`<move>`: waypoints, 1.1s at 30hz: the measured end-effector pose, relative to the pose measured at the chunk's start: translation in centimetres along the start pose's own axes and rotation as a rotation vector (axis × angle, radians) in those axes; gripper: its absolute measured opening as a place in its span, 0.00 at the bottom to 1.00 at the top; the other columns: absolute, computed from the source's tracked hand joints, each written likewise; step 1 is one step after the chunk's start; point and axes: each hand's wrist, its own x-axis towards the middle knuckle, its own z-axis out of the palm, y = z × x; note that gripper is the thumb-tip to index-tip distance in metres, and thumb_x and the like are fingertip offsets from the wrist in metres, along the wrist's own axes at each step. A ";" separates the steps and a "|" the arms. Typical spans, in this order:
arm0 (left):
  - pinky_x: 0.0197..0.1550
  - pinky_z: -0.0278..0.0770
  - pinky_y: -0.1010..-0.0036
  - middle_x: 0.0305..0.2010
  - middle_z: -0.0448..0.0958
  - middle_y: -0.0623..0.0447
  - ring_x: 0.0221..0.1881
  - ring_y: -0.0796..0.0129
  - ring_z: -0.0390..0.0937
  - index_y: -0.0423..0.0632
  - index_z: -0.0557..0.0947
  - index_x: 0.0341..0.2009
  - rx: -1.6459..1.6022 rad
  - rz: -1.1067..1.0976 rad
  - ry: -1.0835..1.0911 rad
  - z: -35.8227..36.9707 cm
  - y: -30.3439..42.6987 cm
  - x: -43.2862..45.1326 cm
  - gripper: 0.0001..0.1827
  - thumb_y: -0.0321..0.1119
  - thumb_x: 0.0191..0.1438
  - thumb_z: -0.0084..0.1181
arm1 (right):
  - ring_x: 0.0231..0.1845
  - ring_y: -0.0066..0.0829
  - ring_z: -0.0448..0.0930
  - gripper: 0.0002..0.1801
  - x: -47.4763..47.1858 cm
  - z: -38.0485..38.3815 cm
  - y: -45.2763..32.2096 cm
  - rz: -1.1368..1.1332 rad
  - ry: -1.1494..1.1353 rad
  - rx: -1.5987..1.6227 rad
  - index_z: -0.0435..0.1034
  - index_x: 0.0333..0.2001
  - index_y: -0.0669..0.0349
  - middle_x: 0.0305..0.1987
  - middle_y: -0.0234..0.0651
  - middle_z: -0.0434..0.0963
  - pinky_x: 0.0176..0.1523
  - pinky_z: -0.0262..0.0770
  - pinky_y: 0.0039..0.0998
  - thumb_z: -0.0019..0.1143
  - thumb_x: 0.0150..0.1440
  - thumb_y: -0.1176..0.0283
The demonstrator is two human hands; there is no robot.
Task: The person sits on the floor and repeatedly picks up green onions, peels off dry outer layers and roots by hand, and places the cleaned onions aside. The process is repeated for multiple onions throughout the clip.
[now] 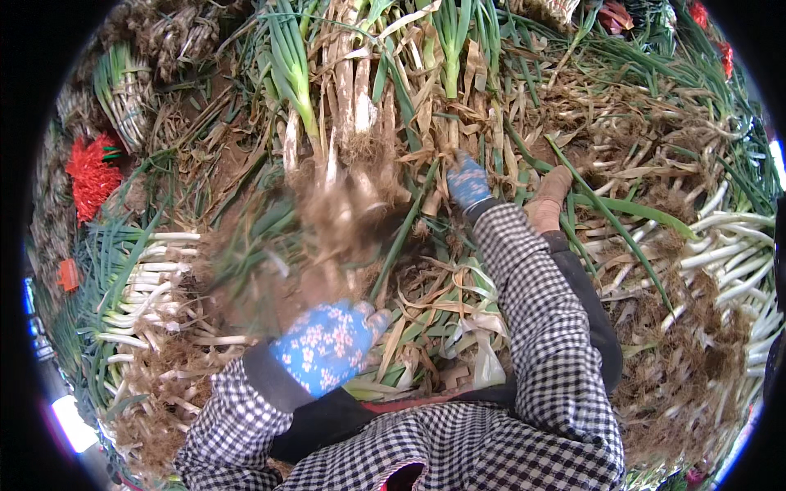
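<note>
My left hand (331, 347), in a blue flowered glove, is low in front of me, thumb towards the right. Blurred roots and stalks lie just beyond it; whether it grips any is not clear. My right hand (470, 184), in a matching glove, reaches forward to the dry leaves and stalks of the leek-like onion pile (362, 104); its fingertips are partly hidden, and I cannot tell if they are closed on a stalk. A green onion with long leaves (298, 86) leans on that pile, roots towards me. Loose peeled leaves (405, 331) lie between my arms.
A row of cleaned white-stemmed onions (150, 288) lies at left, more white stems (731, 258) at right. Tied bundles (126, 98) and red plastic twine (92, 178) are at upper left. My shoe (549, 190) rests beside my right forearm. Roots and leaves litter the soil.
</note>
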 end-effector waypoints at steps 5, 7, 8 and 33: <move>0.71 0.57 0.61 0.68 0.63 0.42 0.69 0.53 0.62 0.48 0.65 0.67 -0.068 -0.124 0.034 0.3 -0.4 -1.0 0.31 0.53 0.66 0.39 | 0.32 0.22 0.75 0.23 -6.6 -8.1 -1.2 0.091 -0.344 1.095 0.68 0.53 0.67 0.30 0.32 0.76 0.38 0.73 0.26 0.54 0.56 0.67; 0.64 0.67 0.61 0.58 0.72 0.35 0.62 0.49 0.69 0.39 0.68 0.62 -0.090 -0.091 0.263 0.0 -0.4 -0.4 0.30 0.47 0.63 0.49 | 0.30 0.19 0.75 0.28 -13.5 -10.4 -2.9 -0.071 -0.221 1.157 0.66 0.56 0.69 0.29 0.33 0.75 0.34 0.73 0.23 0.58 0.55 0.64; 0.64 0.67 0.61 0.59 0.71 0.36 0.62 0.49 0.69 0.39 0.68 0.62 -0.234 -0.081 0.367 -0.3 -0.5 0.0 0.31 0.48 0.63 0.50 | 0.32 0.19 0.75 0.30 -16.5 -11.3 -4.0 -0.025 -0.184 1.089 0.64 0.58 0.70 0.31 0.33 0.75 0.36 0.73 0.22 0.58 0.55 0.63; 0.52 0.75 0.63 0.47 0.79 0.47 0.46 0.60 0.76 0.44 0.79 0.49 -1.920 0.537 1.162 -4.2 -9.6 -5.7 0.29 0.57 0.60 0.48 | 0.33 0.16 0.72 0.30 -38.7 -13.2 -10.4 0.005 -0.380 1.179 0.62 0.63 0.67 0.40 0.32 0.75 0.40 0.71 0.19 0.55 0.63 0.60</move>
